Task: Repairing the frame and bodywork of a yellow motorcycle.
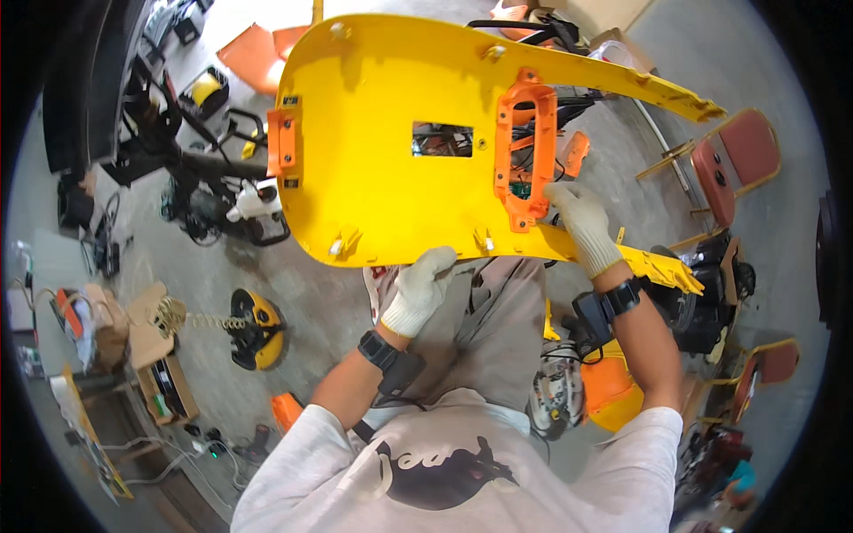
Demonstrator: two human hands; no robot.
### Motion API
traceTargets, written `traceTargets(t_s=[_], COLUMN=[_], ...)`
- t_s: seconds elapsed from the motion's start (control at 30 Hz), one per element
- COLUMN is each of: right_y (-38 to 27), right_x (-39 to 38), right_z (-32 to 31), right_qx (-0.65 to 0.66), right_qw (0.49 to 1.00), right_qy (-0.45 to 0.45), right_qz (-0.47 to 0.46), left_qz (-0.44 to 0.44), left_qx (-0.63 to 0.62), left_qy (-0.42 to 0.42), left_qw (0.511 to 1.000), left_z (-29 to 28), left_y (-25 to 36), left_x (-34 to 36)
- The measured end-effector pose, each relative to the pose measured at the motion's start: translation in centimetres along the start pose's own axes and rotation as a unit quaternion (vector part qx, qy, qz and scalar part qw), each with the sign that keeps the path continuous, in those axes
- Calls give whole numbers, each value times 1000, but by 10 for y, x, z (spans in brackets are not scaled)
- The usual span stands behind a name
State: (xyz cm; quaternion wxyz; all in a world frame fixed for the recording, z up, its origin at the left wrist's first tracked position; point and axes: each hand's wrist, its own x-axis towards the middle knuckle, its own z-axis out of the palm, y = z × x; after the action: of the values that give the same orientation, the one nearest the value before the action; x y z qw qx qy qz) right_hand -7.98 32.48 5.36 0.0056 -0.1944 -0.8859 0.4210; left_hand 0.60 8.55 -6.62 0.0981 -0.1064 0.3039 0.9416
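A large yellow plastic panel [373, 195], curved at its left end and forked into two arms at the right, is held up in front of me with its ribbed side showing. An orange frame [502, 164] with an oblong opening spans its right part. At its left end sits a small orange bracket [282, 144]. My left hand [425, 284], in a white knit glove, is closed on the panel's near edge. Also gloved, my right hand [582, 222] grips the near arm beside the orange frame; some of its fingertips are hidden.
A yellow and black round machine part [256, 329] with a coiled hose stands on the floor at left. Red chairs [746, 147] are at the right. Near my legs lies an orange and yellow shell [611, 391]. Black machinery [191, 169] is at far left.
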Motion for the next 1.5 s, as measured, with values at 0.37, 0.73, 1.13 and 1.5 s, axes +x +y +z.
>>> traceTargets(t_s=[0.37, 0.73, 1.13, 1.5], right_y=[22, 47, 86, 78], right_x=[12, -14, -25, -46], right_z=[16, 16, 13, 1], right_qx=[300, 274, 316, 312], right_qw=[921, 928, 904, 899], right_qy=[-198, -166, -219, -264], right_qz=[151, 191, 187, 155], left_qz=[-43, -130, -235, -216], left_qx=[136, 403, 71, 68], left_qy=[-38, -111, -61, -97], left_qw=[989, 899, 967, 969], left_z=[15, 25, -52, -29], left_y=[17, 41, 38, 39], left_x=[-46, -72, -52, -25])
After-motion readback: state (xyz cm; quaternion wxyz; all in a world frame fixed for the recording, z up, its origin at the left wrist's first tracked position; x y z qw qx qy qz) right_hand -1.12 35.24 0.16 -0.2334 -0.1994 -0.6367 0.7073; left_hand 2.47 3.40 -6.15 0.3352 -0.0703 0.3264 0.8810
